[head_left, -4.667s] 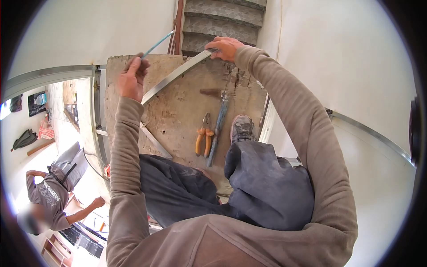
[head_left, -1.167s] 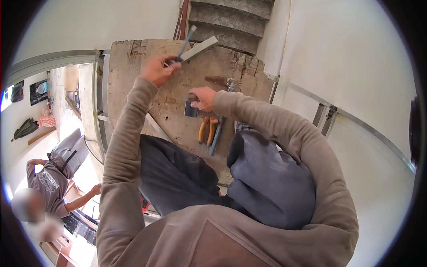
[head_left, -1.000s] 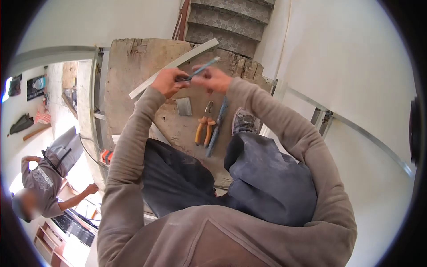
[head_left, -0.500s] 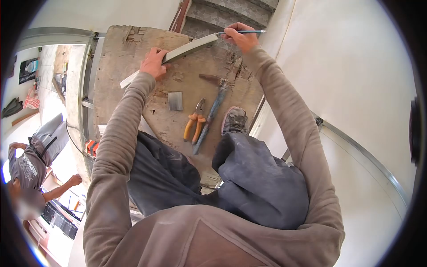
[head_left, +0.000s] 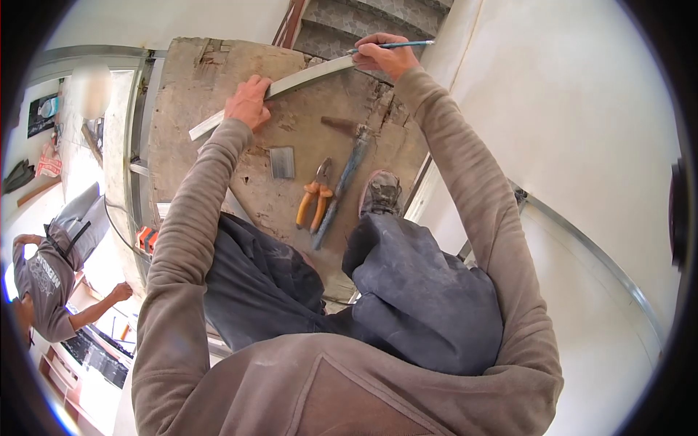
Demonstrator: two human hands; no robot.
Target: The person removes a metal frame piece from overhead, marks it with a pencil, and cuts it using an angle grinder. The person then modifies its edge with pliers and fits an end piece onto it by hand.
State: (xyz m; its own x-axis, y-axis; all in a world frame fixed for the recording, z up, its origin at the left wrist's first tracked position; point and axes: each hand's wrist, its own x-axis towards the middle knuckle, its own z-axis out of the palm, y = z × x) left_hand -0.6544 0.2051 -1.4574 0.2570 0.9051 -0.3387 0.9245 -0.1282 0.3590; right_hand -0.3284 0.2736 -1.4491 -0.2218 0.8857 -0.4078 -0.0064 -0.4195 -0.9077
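Observation:
A long, narrow pale strip [head_left: 309, 78], perhaps a metal channel, lies slantwise over the worn wooden board [head_left: 196, 156]. My left hand [head_left: 249, 103] is closed around it near its left part. At its far right end, my right hand [head_left: 385, 55] pinches a blue pencil [head_left: 407, 44], with the tip near the strip's upper edge and the fingers close to that end. Below on the board lie a hammer [head_left: 354, 156], orange-handled pliers [head_left: 315, 196] and a short grey metal piece [head_left: 282, 163].
My shoe [head_left: 380, 192] rests on the board, right of the hammer. Stairs [head_left: 334, 36] lie beyond the board, and a pale wall [head_left: 574, 109] rises at right. At far left stands another person [head_left: 51, 272], near an orange tool [head_left: 147, 239] and a cable.
My right hand has shifted slightly left, and the pencil's rear end now tilts higher. The view has moved a little; my left hand stays on the strip.

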